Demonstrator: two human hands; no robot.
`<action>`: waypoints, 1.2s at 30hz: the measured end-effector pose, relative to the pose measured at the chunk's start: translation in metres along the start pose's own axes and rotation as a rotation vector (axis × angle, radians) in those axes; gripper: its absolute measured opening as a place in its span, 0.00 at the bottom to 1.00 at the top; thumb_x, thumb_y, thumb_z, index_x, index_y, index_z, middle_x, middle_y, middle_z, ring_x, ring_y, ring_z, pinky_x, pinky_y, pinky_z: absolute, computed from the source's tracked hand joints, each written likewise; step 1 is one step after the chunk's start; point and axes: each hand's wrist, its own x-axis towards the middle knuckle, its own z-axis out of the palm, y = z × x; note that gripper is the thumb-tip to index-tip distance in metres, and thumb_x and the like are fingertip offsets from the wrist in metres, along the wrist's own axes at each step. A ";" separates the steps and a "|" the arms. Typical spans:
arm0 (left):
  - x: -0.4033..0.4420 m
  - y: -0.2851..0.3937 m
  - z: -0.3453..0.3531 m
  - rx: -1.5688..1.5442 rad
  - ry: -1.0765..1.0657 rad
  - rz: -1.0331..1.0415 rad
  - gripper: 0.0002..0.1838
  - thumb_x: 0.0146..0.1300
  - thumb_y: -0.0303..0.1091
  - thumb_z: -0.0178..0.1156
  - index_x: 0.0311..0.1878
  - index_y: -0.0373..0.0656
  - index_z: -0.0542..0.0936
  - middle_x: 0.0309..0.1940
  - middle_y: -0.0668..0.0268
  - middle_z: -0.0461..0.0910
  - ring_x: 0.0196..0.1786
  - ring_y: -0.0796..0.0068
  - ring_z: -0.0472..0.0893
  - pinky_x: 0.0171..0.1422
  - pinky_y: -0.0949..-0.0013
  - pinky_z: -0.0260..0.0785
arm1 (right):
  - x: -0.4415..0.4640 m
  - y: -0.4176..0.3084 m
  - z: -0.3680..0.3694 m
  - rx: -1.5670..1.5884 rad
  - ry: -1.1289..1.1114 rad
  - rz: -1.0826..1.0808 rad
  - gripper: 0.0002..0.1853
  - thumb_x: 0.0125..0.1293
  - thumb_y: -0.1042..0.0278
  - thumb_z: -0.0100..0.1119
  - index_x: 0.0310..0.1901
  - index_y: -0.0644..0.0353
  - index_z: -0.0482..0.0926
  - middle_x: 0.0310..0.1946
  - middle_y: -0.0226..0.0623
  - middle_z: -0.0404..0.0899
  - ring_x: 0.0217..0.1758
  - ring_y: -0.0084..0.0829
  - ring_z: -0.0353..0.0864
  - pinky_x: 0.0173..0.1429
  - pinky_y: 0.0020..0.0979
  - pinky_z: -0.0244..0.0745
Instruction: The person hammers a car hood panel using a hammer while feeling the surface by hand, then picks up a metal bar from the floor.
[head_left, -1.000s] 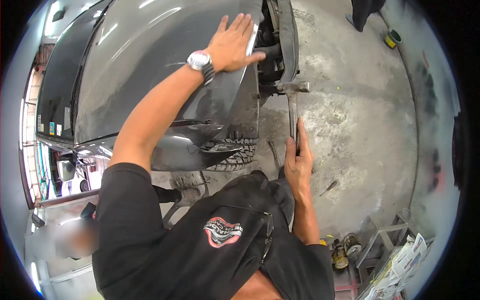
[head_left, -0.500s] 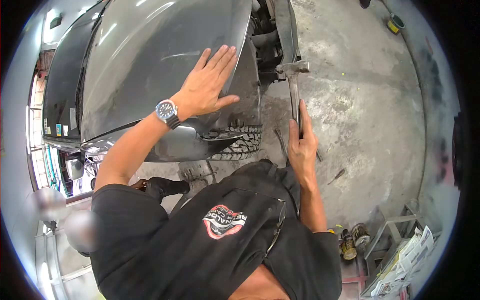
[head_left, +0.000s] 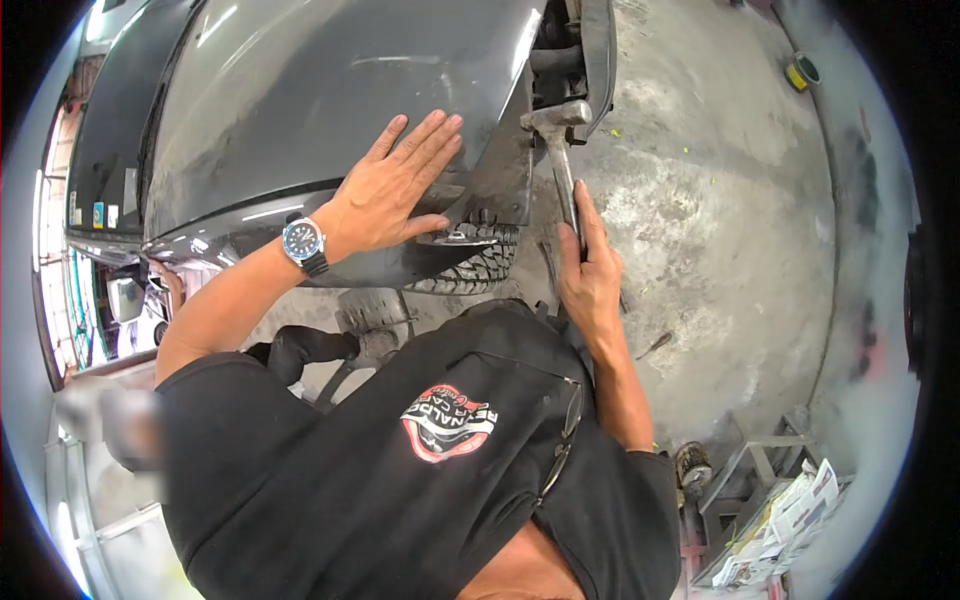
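Note:
My left hand (head_left: pixel 385 195) lies flat with its fingers spread, over the front edge of the dark grey car hood (head_left: pixel 330 110) near the fender. A watch (head_left: pixel 303 240) is on that wrist. In my right hand (head_left: pixel 590 270) is a metal hammer (head_left: pixel 562 160), held by its handle with the head pointing away from me, beside the open front end of the car. Below the fender, the knobby tire (head_left: pixel 470 270) shows in part.
On the concrete floor (head_left: pixel 720 220) lie a small tool (head_left: pixel 655 345) and, farther off, a green can (head_left: pixel 802 72). A metal stand with newspapers (head_left: pixel 785 525) is at the lower right, near several cans. Another person (head_left: pixel 310 350) is partly visible at the left.
My left hand has drawn back from the hood's far front corner towards the fender. The hammer in my right hand has shifted slightly up and left in view.

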 end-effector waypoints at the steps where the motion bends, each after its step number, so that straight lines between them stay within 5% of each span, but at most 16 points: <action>1: -0.004 0.001 0.001 -0.004 0.008 -0.009 0.57 0.66 0.65 0.61 0.86 0.36 0.52 0.89 0.56 0.43 0.91 0.58 0.40 0.92 0.47 0.32 | 0.002 -0.010 0.000 0.006 -0.046 0.066 0.32 0.76 0.73 0.63 0.80 0.52 0.68 0.39 0.57 0.88 0.34 0.36 0.89 0.43 0.33 0.81; 2: -0.008 0.002 0.003 -0.007 0.017 -0.017 0.57 0.66 0.65 0.62 0.86 0.36 0.52 0.89 0.56 0.43 0.91 0.58 0.40 0.92 0.47 0.32 | 0.004 -0.017 0.000 0.009 -0.091 0.133 0.32 0.75 0.73 0.64 0.79 0.52 0.69 0.40 0.57 0.88 0.34 0.38 0.90 0.43 0.34 0.82; 8: -0.032 0.004 0.010 -0.044 0.047 -0.056 0.57 0.64 0.63 0.65 0.86 0.38 0.53 0.89 0.58 0.44 0.91 0.60 0.41 0.92 0.47 0.33 | 0.016 -0.020 0.029 -0.091 0.066 -0.290 0.33 0.74 0.72 0.66 0.79 0.50 0.70 0.39 0.51 0.89 0.34 0.49 0.89 0.37 0.42 0.81; 14: -0.044 0.006 0.018 -0.076 0.099 -0.082 0.56 0.65 0.62 0.65 0.86 0.40 0.53 0.89 0.60 0.45 0.90 0.62 0.42 0.92 0.47 0.33 | 0.018 -0.029 0.035 -0.222 -0.166 -0.059 0.33 0.74 0.72 0.65 0.79 0.48 0.69 0.44 0.54 0.89 0.39 0.49 0.91 0.42 0.43 0.82; 17: -0.045 0.005 0.022 -0.094 0.114 -0.082 0.56 0.65 0.62 0.65 0.86 0.41 0.53 0.89 0.61 0.44 0.90 0.62 0.42 0.92 0.48 0.33 | 0.019 -0.044 0.031 -0.158 -0.032 -0.105 0.33 0.75 0.72 0.64 0.80 0.48 0.68 0.45 0.57 0.88 0.42 0.48 0.92 0.43 0.41 0.83; 19: -0.045 0.004 0.027 -0.098 0.131 -0.071 0.56 0.65 0.62 0.65 0.86 0.41 0.53 0.89 0.61 0.44 0.90 0.62 0.42 0.92 0.48 0.32 | 0.025 -0.046 0.032 -0.158 0.156 -0.318 0.34 0.76 0.72 0.64 0.81 0.48 0.67 0.45 0.57 0.88 0.42 0.48 0.93 0.43 0.41 0.83; 22: -0.045 0.002 0.029 -0.113 0.159 -0.060 0.56 0.64 0.63 0.65 0.86 0.41 0.53 0.89 0.61 0.44 0.90 0.62 0.42 0.92 0.48 0.31 | 0.022 -0.040 0.037 -0.186 0.084 -0.232 0.35 0.75 0.74 0.64 0.81 0.51 0.66 0.45 0.58 0.88 0.41 0.48 0.92 0.43 0.42 0.83; 24: -0.046 0.002 0.028 -0.123 0.157 -0.058 0.56 0.65 0.63 0.65 0.86 0.41 0.53 0.89 0.61 0.44 0.91 0.63 0.41 0.93 0.48 0.31 | 0.022 -0.040 0.039 -0.341 -0.203 -0.011 0.35 0.74 0.75 0.64 0.81 0.52 0.66 0.46 0.58 0.88 0.40 0.47 0.92 0.43 0.42 0.83; 28: -0.046 0.002 0.028 -0.120 0.148 -0.044 0.56 0.65 0.64 0.64 0.86 0.41 0.53 0.89 0.61 0.44 0.91 0.63 0.41 0.93 0.48 0.30 | 0.023 -0.057 0.033 -0.186 0.019 -0.135 0.35 0.73 0.77 0.63 0.80 0.57 0.67 0.50 0.59 0.87 0.38 0.47 0.91 0.43 0.42 0.83; 29: -0.046 0.001 0.028 -0.112 0.153 -0.043 0.56 0.65 0.64 0.63 0.86 0.41 0.53 0.89 0.61 0.44 0.91 0.63 0.41 0.93 0.48 0.30 | 0.026 -0.050 0.035 -0.195 0.122 -0.344 0.34 0.73 0.78 0.63 0.79 0.63 0.66 0.58 0.60 0.85 0.42 0.48 0.92 0.45 0.39 0.84; 32: -0.045 0.000 0.031 -0.111 0.168 -0.043 0.56 0.65 0.64 0.63 0.86 0.40 0.53 0.89 0.61 0.44 0.91 0.63 0.41 0.93 0.48 0.30 | 0.021 -0.048 0.039 -0.174 0.213 -0.358 0.34 0.73 0.78 0.63 0.79 0.67 0.65 0.63 0.60 0.82 0.48 0.49 0.92 0.49 0.36 0.85; 36: -0.046 0.001 0.029 -0.149 0.165 -0.036 0.56 0.66 0.65 0.63 0.86 0.40 0.53 0.89 0.61 0.44 0.91 0.63 0.40 0.92 0.48 0.30 | 0.027 -0.050 0.041 -0.288 -0.117 -0.030 0.34 0.74 0.76 0.62 0.80 0.58 0.65 0.60 0.59 0.84 0.46 0.48 0.92 0.48 0.40 0.84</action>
